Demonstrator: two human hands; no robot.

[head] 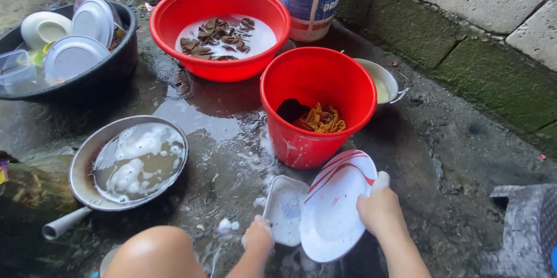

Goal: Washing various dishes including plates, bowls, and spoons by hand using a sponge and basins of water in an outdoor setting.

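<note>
Two bare hands wash dishes on a wet concrete floor.

The right hand [380, 208] clasps the rim of a tilted white plate with red streaks [335, 208]; the left hand [258, 236], just beside, is closed on the near edge of a square white dish [284, 208] tucked behind the plate's left side. A red bucket [318, 104] stands directly beyond; a soapy pan [130, 162] lies well to the left.

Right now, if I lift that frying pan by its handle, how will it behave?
The frying pan holds foamy water, so it is probably heavy and apt to slosh or tip. Its pale handle lies on wet ground, so it is likely slippery.
</note>
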